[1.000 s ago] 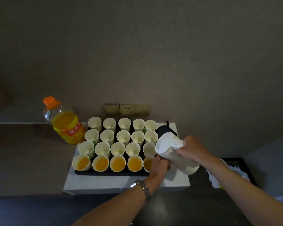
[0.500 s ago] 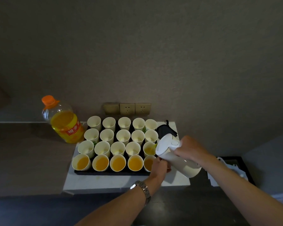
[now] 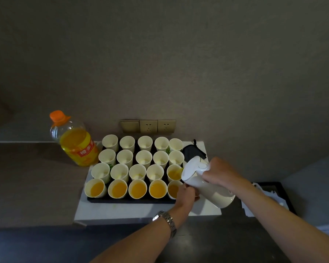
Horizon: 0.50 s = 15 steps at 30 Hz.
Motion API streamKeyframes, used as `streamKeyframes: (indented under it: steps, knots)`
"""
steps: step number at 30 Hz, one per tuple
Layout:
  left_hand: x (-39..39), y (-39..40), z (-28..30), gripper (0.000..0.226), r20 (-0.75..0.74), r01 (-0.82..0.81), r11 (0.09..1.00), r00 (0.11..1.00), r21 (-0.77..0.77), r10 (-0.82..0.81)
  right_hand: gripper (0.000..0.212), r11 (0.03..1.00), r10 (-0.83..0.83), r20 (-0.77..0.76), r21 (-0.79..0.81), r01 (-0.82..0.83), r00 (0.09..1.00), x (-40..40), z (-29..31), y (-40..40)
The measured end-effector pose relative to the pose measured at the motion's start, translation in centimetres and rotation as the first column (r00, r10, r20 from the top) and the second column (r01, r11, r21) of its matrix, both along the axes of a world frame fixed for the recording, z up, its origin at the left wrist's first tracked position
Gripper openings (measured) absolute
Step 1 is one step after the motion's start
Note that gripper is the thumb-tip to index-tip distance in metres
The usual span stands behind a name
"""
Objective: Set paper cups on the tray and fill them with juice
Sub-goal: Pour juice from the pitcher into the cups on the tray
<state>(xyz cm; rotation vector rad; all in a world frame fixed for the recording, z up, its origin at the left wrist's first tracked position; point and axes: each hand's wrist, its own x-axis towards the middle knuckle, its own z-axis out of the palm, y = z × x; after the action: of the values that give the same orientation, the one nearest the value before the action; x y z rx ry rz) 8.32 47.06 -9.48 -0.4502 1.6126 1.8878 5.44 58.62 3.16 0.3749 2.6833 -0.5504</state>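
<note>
Paper cups (image 3: 143, 157), black tray (image 3: 133, 200), grey wall (image 3: 179, 63)

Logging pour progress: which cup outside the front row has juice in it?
The rightmost cup of the second row, under the spout of the white jug gripped by the right hand. Its rowmates look empty.

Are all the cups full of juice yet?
Not yet. All twenty cups stand on the tray. The front row has juice. The right hand tips the white jug into the next row's end cup. Fourteen cups look empty.
</note>
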Motion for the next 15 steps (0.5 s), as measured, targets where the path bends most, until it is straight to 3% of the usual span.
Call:
streamKeyframes:
  steps: [15]
  knots:
    - [0.6, -0.2, 1.7, 0.037, -0.121, -0.051, 0.991, 0.992, -0.127, 0.036, 0.019, 0.999, -0.036, 0.007, -0.023, 0.036, 0.999, 0.4, 0.5, 0.3]
